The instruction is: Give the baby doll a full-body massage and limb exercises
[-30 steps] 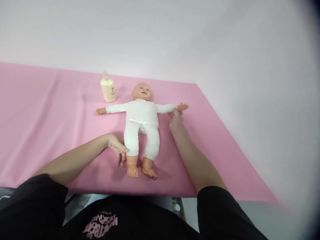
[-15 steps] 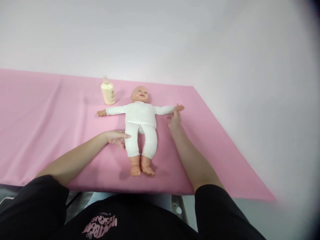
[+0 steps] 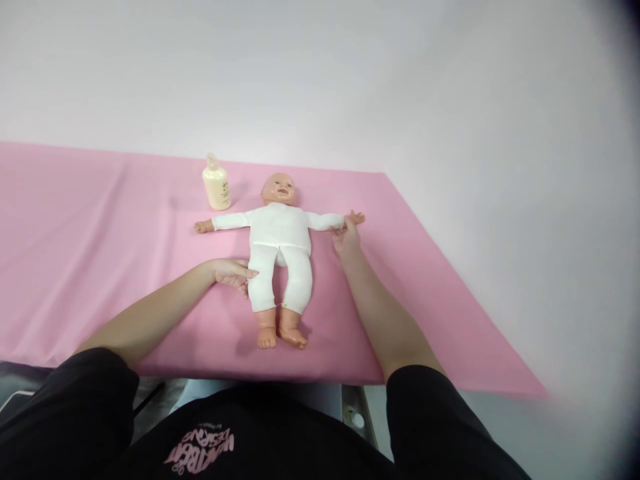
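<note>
A baby doll (image 3: 280,247) in a white bodysuit lies face up on a pink sheet (image 3: 100,267), arms spread wide, bare feet toward me. My left hand (image 3: 233,273) rests flat against the outer side of the doll's leg on my left, fingers touching the white cloth. My right hand (image 3: 344,239) reaches to the doll's wrist on my right, fingertips touching the sleeve end just below the doll's small hand. Neither hand visibly closes around anything.
A cream lotion bottle (image 3: 216,185) stands upright on the sheet, left of the doll's head. A white wall rises behind. The sheet's right edge runs diagonally at right; its near edge lies just above my black shirt.
My left hand slid from the doll's ankle up along its leg toward the thigh. The right hand stayed at the doll's wrist. The view shifted slightly.
</note>
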The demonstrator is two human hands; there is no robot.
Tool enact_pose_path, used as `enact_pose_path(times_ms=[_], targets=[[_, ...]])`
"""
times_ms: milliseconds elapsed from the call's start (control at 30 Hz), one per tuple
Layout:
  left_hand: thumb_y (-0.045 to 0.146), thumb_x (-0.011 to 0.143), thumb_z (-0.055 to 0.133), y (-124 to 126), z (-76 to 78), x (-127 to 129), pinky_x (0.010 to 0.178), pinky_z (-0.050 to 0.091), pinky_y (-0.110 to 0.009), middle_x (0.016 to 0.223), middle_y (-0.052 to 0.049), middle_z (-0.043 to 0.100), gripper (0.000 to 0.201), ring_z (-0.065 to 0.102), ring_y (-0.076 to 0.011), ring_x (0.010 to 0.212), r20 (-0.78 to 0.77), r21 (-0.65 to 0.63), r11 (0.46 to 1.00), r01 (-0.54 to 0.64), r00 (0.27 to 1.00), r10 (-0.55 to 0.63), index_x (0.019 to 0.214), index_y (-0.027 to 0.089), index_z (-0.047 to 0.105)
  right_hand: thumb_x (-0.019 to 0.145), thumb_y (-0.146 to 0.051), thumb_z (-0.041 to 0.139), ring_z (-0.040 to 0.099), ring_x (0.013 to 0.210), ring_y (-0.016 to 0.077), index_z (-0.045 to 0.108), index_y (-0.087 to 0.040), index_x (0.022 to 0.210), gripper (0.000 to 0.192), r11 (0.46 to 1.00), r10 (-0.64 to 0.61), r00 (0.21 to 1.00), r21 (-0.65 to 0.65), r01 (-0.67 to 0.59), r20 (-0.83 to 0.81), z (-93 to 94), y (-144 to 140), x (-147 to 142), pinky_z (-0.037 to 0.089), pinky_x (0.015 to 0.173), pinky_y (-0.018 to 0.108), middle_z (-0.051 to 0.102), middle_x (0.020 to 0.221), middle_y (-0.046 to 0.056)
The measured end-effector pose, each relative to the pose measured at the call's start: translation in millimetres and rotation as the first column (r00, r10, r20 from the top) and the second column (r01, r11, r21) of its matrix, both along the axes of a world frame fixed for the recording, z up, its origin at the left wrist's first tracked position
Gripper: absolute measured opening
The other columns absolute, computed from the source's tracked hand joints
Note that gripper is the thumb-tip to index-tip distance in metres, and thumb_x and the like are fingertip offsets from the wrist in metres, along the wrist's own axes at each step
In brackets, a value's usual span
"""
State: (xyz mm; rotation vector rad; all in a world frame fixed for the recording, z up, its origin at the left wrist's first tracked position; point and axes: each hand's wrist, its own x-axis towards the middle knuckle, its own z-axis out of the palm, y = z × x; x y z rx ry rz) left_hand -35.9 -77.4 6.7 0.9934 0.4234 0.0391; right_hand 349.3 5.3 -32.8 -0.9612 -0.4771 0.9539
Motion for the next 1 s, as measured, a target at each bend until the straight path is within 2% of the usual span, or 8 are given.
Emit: enact_pose_path(times_ms=[233, 400, 567, 700, 767, 867, 933, 1000], targets=[[0.030, 0.067, 0.099, 1, -1.5, -2, 0.065, 0.059, -0.021, 0.087, -0.009, 0.079, 0.048, 0.074, -0.0148, 0.070, -0.002, 0.046, 0.997, -0.063, 0.998, 0.063, 0.103, 0.011, 0.073, 0.094, -0.068, 0.047, 0.067, 0.094, 0.0161, 0.058, -0.036, 0.134, 0.053, 1.000, 0.001, 0.997, 0.018, 0.001, -0.083, 2.6, -1, 0, 0.057, 0.068, 0.029, 0.058, 0.127, 0.006], [0.034, 0.074, 0.093, 4, 10.6, -4, 0.067, 0.062, -0.027, 0.074, -0.006, 0.077, 0.032, 0.072, -0.0162, 0.062, -0.057, 0.191, 0.965, 0.182, 0.983, -0.174, 0.093, 0.014, 0.078, 0.085, -0.056, 0.067, 0.063, 0.087, 0.0145, 0.057, -0.031, 0.132, 0.054, 0.999, 0.025, 0.999, 0.029, -0.026, 0.032, -1.6, 1, -2, 0.055, 0.065, 0.025, 0.060, 0.113, 0.004], [0.032, 0.080, 0.081, 21, 43.6, -17, 0.058, 0.061, -0.029, 0.069, -0.009, 0.076, 0.018, 0.073, -0.0218, 0.060, -0.354, 0.318, 0.868, 0.383, 0.897, -0.266, 0.089, 0.016, 0.083, 0.088, -0.063, 0.059, 0.063, 0.084, 0.0143, 0.058, -0.031, 0.130, 0.052, 0.997, 0.058, 0.986, 0.047, -0.066, 0.153, -3.5, 3, -2, 0.055, 0.062, 0.026, 0.060, 0.113, 0.004], [0.024, 0.077, 0.078, 43, 82.8, -16, 0.047, 0.052, -0.026, 0.053, -0.002, 0.064, 0.007, 0.061, -0.0172, 0.044, -0.464, 0.530, 0.799, 0.284, 0.886, -0.007, 0.077, 0.017, 0.079, 0.088, -0.083, 0.041, 0.066, 0.088, 0.0168, 0.057, -0.031, 0.132, 0.069, 0.996, 0.087, 0.986, 0.021, -0.091, 0.142, 0.3, 4, -2, 0.057, 0.062, 0.028, 0.059, 0.119, 0.007], [0.028, 0.083, 0.073, 51, 101.8, 5, 0.049, 0.047, -0.023, 0.053, -0.002, 0.063, 0.014, 0.058, -0.0139, 0.045, -0.371, 0.692, 0.705, 0.155, 0.914, 0.163, 0.079, 0.015, 0.077, 0.088, -0.084, 0.036, 0.067, 0.089, 0.0172, 0.053, -0.033, 0.138, 0.073, 0.996, 0.084, 0.989, 0.006, -0.085, 0.123, 3.3, 3, -5, 0.057, 0.064, 0.029, 0.058, 0.124, 0.008], [0.031, 0.094, 0.061, 61, 121.1, 70, 0.062, 0.051, -0.025, 0.074, -0.006, 0.071, 0.021, 0.064, -0.0135, 0.058, -0.153, 0.830, 0.548, -0.103, 0.903, 0.400, 0.090, 0.013, 0.072, 0.089, -0.073, 0.051, 0.067, 0.090, 0.0165, 0.045, -0.035, 0.148, 0.071, 0.998, 0.053, 0.991, -0.029, -0.050, 0.121, 7.6, -3, -12, 0.058, 0.068, 0.031, 0.058, 0.128, 0.008], [0.029, 0.098, 0.056, 70, 124.3, 127, 0.071, 0.053, -0.029, 0.094, -0.011, 0.074, 0.020, 0.066, -0.0139, 0.067, -0.072, 0.837, 0.517, -0.181, 0.899, 0.431, 0.093, 0.012, 0.066, 0.090, -0.062, 0.058, 0.068, 0.091, 0.0166, 0.040, -0.036, 0.153, 0.071, 0.999, 0.024, 0.963, 0.029, -0.033, 0.269, 10.0, -11, -16, 0.060, 0.073, 0.035, 0.059, 0.128, 0.007], [0.023, 0.098, 0.055, 80, 119.5, 184, 0.075, 0.052, -0.029, 0.104, -0.013, 0.071, 0.014, 0.064, -0.0119, 0.069, -0.014, 0.846, 0.466, -0.259, 0.863, 0.505, 0.095, 0.011, 0.062, 0.097, -0.056, 0.053, 0.070, 0.094, 0.0179, 0.039, -0.038, 0.155, 0.063, 0.981, -0.089, 0.754, 0.188, -0.046, 0.651, 12.6, -23, -18, 0.063, 0.078, 0.041, 0.061, 0.130, 0.007]])
